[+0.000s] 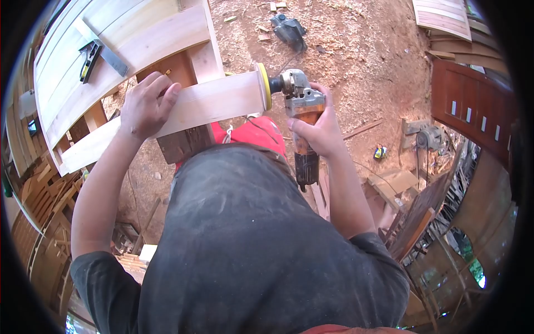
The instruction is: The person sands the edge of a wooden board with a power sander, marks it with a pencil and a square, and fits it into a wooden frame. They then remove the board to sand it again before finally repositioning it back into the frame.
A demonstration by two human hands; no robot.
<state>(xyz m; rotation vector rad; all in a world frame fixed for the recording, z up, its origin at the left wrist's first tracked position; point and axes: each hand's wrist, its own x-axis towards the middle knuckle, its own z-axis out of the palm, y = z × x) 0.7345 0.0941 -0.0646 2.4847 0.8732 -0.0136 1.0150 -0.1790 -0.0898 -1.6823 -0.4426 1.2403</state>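
My right hand [321, 125] is wrapped round the body of an orange and grey angle grinder [303, 106], which hangs upright with its head at the top. Its yellow-edged sanding disc [264, 87] stands against the right end of a pale wooden board [219, 100]. Over the left part of that board my left hand [147, 104] is closed, fingers curled over its top edge and thumb along the upper face. A dark wooden block [186, 143] shows under the board, near my waist. The fingertips of my left hand are hidden.
A large pale panel [161, 28] lies at upper left, with a combination square [100, 47] on it. A dark power tool [289, 30] rests on the shaving-covered ground [356, 61]. To the right are a reddish-brown panel [470, 103] and a motor [431, 138].
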